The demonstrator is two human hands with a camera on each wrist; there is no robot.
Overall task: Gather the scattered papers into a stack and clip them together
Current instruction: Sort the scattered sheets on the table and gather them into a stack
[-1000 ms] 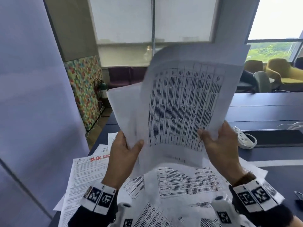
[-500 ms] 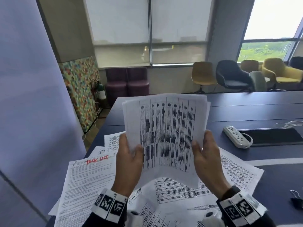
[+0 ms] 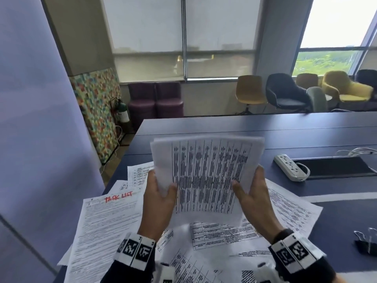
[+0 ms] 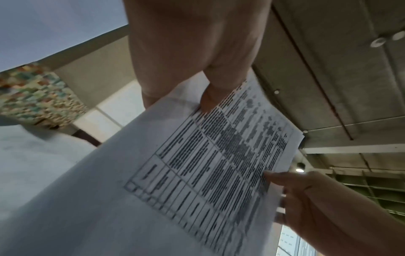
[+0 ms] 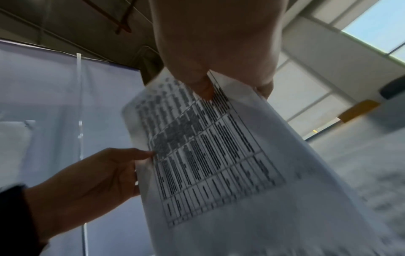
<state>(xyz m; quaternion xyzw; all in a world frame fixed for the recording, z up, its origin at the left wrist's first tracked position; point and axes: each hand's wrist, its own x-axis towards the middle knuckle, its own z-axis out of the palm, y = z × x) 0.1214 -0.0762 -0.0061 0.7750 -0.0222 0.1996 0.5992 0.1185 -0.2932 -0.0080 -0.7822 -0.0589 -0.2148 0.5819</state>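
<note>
A stack of printed papers (image 3: 206, 174) with dark table columns stands upright above the dark blue table (image 3: 306, 129). My left hand (image 3: 161, 198) pinches its left edge, thumb on the front. My right hand (image 3: 252, 193) pinches the right edge the same way. The left wrist view has the stack (image 4: 197, 173) held under my left hand (image 4: 210, 97), and the right wrist view has the stack (image 5: 208, 155) under my right hand (image 5: 203, 91). More loose sheets (image 3: 106, 227) lie spread on the table beneath, one headed with red writing. Black binder clips (image 3: 367, 242) lie at the right edge.
A white power strip (image 3: 289, 167) and a black mat (image 3: 334, 167) lie on the table at the right. A pale partition (image 3: 40, 139) stands close on the left. Chairs (image 3: 285, 94) and purple stools (image 3: 157, 101) stand beyond the table by the windows.
The held sheets have come down from in front of my face to just above the table. Their edges have been squared together into a neater stack.
</note>
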